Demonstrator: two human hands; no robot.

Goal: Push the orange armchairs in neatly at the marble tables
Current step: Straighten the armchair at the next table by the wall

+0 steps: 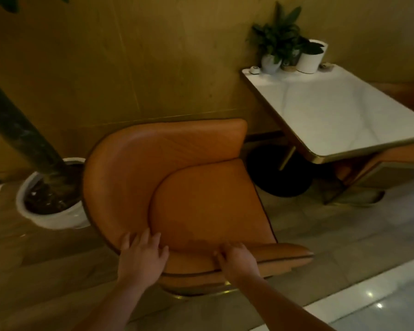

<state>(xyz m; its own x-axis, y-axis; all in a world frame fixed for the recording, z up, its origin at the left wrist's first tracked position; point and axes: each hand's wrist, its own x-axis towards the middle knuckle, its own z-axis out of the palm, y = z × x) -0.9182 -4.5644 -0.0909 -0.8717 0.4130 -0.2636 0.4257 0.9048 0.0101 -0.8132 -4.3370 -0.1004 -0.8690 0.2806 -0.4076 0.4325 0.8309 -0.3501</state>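
Note:
An orange armchair (196, 201) with a curved back stands in the middle of the view, its open seat front facing right toward the white marble table (339, 111). A gap of floor lies between chair and table. My left hand (141, 256) rests on the chair's near arm with fingers spread flat. My right hand (237, 261) grips the same padded arm further right, fingers curled over its inner edge. A second orange armchair (392, 161) sits partly tucked under the table's right side, mostly hidden.
A large white pot (43, 211) with a dark trunk stands touching the chair's left back. The table's black round base (273, 170) sits on the floor near the chair's front. Small potted plants (287, 48) line the table's far edge by the wall.

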